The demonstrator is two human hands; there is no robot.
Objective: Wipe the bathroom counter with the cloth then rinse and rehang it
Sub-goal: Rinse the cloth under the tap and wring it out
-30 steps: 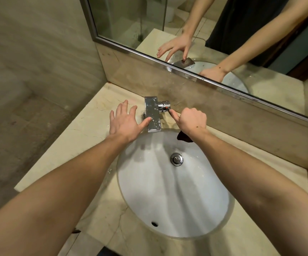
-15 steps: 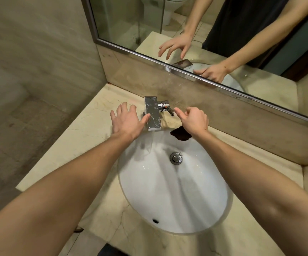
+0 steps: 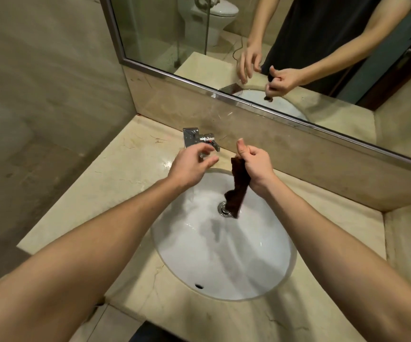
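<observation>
Dangling over the sink point(image 3: 224, 265), the brown cloth point(image 3: 237, 191) is clenched in the right grip point(image 3: 257, 166) while the left grip point(image 3: 189, 166) hovers wide and empty by the faucet point(image 3: 196, 140).

A cream marble worktop point(image 3: 115, 183) holds a white oval sink point(image 3: 224, 267), wet inside. The right grip point(image 3: 256, 166), thumb up, is curled round the top of a dark brown cloth point(image 3: 236, 191), which hangs twisted over the sink, its lower end by the drain point(image 3: 224, 209). The left grip point(image 3: 192, 166) hovers above the sink's far rim, fingers loosely bent and holding nothing, just in front of the chrome tap point(image 3: 194, 139) at the worktop's back edge. A mirror point(image 3: 175, 33) above reflects both arms.
</observation>
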